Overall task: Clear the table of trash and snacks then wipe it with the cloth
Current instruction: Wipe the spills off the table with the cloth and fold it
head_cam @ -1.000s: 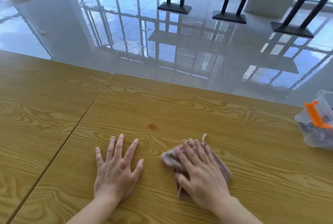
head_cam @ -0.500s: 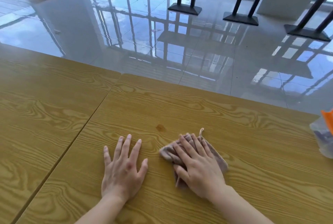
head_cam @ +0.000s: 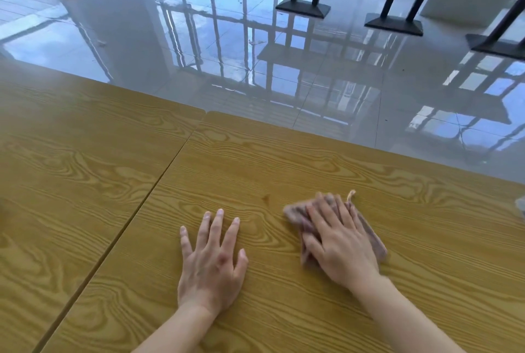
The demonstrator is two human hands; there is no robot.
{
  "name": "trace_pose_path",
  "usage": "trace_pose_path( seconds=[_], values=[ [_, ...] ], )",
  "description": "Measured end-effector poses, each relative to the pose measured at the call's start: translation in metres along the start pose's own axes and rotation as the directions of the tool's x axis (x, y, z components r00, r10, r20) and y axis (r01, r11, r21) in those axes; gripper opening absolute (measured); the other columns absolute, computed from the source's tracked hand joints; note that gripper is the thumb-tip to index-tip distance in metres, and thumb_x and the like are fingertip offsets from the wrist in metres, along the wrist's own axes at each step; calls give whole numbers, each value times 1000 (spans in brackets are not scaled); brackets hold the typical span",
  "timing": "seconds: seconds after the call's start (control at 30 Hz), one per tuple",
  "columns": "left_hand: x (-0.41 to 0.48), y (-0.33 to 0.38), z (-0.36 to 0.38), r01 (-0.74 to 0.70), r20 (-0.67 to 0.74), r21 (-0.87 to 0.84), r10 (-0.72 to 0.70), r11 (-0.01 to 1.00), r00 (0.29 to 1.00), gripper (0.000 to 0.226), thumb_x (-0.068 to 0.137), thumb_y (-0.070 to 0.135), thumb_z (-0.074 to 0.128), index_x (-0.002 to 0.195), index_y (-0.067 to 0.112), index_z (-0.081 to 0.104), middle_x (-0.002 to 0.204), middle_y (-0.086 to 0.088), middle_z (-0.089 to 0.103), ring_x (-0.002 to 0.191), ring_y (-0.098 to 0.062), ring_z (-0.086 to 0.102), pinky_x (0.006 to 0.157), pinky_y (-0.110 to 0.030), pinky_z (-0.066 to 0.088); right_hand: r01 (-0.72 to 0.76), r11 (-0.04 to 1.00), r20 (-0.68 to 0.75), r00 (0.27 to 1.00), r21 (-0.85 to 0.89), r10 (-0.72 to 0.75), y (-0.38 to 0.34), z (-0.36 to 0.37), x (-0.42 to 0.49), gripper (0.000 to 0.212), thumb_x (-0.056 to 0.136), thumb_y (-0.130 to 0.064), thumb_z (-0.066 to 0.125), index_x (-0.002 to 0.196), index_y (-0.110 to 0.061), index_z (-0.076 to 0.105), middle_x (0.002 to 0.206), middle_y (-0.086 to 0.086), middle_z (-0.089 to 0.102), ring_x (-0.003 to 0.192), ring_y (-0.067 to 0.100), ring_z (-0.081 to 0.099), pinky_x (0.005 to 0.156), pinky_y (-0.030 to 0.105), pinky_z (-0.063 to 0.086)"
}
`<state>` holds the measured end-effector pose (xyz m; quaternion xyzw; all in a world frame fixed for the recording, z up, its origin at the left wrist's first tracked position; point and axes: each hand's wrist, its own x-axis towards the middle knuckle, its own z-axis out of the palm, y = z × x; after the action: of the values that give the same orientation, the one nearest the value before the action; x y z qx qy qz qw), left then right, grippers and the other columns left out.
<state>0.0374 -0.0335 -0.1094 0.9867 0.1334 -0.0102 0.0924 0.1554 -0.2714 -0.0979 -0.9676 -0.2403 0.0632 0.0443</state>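
Short of the table (head_cam: 284,159) edge, right hand (head_cam: 341,244) presses cloth (head_cam: 372,236) with straight fingers (head_cam: 321,219), left hand (head_cam: 213,264) spread flat.

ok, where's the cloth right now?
Head view, right of centre: cloth flat on the table, pressed under the right hand, just right of the left hand.

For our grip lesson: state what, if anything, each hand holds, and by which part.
Nothing is gripped. The right hand presses flat on top of the cloth, fingers straight; the left hand lies flat on the table.
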Motion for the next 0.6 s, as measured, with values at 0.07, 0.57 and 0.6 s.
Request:
trace_pose_path(
  seconds=[0.07,0.57,0.6],
  values=[
    [0,-1,0,2,-27,-21,-2,1000,1000,62,91,51,25,150,31,30,163,-3,17,151,-20,2,118,-60,-3,-182,981,20,983,65,181,-21,-7,54,70,95,-64,15,156,-36,-2,165,-5,-17,150,25,-22,121,47,-11],
    [-16,-49,-10,-94,11,-69,95,993,995,62,93,62,13,152,43,16,163,13,-1,148,-8,-14,117,-50,-17,-348,937,37,937,14,347,27,-9,-4,73,88,-77,9,153,-48,-4,163,-14,-18,150,22,-21,121,51,-9],
    [-19,-53,-9,-84,31,-10,84,996,996,61,92,66,10,151,49,4,162,14,-10,147,-11,-20,114,-53,-21,-436,899,34,900,45,435,17,-10,8,73,88,-76,10,154,-46,-3,164,-12,-17,150,27,-19,119,56,-7]
  ],
)
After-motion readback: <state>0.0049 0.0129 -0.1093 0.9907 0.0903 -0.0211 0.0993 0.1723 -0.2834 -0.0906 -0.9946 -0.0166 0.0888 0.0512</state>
